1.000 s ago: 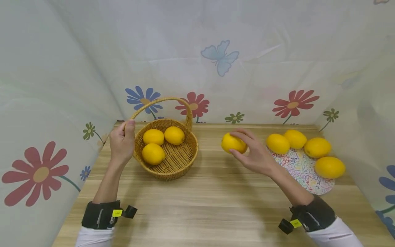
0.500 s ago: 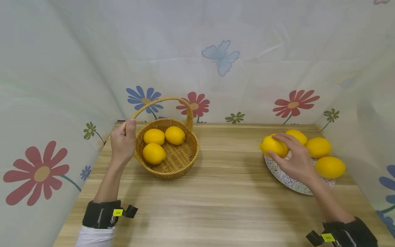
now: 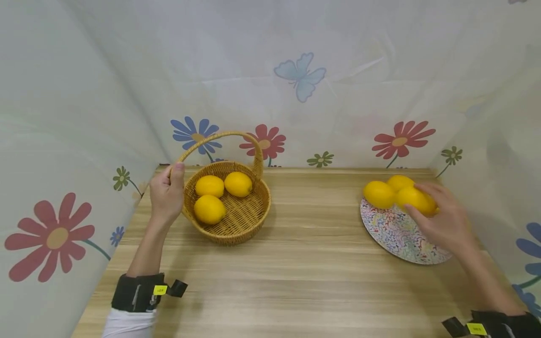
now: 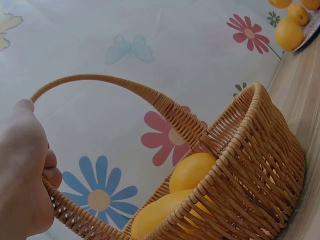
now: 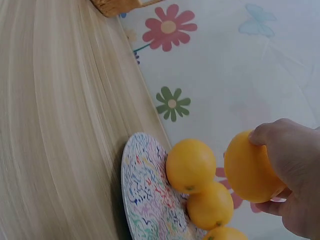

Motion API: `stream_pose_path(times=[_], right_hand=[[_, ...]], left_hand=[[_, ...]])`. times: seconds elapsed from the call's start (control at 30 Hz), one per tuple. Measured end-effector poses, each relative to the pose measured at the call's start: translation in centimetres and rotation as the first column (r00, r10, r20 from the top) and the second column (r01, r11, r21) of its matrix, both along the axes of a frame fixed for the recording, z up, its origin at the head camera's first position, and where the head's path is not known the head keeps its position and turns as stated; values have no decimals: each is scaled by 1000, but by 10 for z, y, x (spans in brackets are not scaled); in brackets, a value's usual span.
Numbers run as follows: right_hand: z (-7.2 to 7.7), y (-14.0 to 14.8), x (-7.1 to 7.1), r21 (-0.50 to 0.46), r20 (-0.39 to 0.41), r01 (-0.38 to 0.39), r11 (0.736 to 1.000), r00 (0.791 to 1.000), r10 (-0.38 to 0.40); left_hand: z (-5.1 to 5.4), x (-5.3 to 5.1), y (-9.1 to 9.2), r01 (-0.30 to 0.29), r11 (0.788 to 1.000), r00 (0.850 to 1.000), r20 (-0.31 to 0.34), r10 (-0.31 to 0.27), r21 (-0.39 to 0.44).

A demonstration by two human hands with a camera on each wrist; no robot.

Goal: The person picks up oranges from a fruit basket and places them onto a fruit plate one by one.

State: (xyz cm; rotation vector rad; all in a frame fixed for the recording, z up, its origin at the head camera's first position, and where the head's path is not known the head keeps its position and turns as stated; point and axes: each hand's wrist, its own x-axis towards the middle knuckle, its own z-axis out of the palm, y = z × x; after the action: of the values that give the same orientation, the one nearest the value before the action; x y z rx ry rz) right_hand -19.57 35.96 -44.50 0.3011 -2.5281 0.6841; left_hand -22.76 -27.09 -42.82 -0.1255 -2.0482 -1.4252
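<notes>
The left hand grips the arched, woven handle of a round wicker basket while the right hand grasps a smooth, oval lemon above a squiggle-patterned plate.

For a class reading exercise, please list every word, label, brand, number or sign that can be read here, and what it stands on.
No text is clearly legible.
Yellow rectangular label on the black left wrist strap: too small to read.
Second yellow label on the black right wrist strap: too blurred to read.
Round, multicoloured patterned plate: no readable lettering.
</notes>
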Motion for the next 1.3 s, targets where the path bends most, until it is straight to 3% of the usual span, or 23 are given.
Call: stream_pose_path(times=[0.37, 0.93, 1.3], right_hand=[[3, 18, -1, 41, 79, 112, 993, 990, -115], [-30, 20, -10, 184, 184, 22, 983, 981, -56], [-37, 18, -14, 221, 201, 24, 975, 977, -70]], left_hand=[[2, 1, 1, -22, 1000, 1000, 11, 22, -6], [0, 2, 0, 0, 1000, 1000, 6, 0, -4], [1, 1, 1, 3, 1000, 1000, -11, -3, -10]])
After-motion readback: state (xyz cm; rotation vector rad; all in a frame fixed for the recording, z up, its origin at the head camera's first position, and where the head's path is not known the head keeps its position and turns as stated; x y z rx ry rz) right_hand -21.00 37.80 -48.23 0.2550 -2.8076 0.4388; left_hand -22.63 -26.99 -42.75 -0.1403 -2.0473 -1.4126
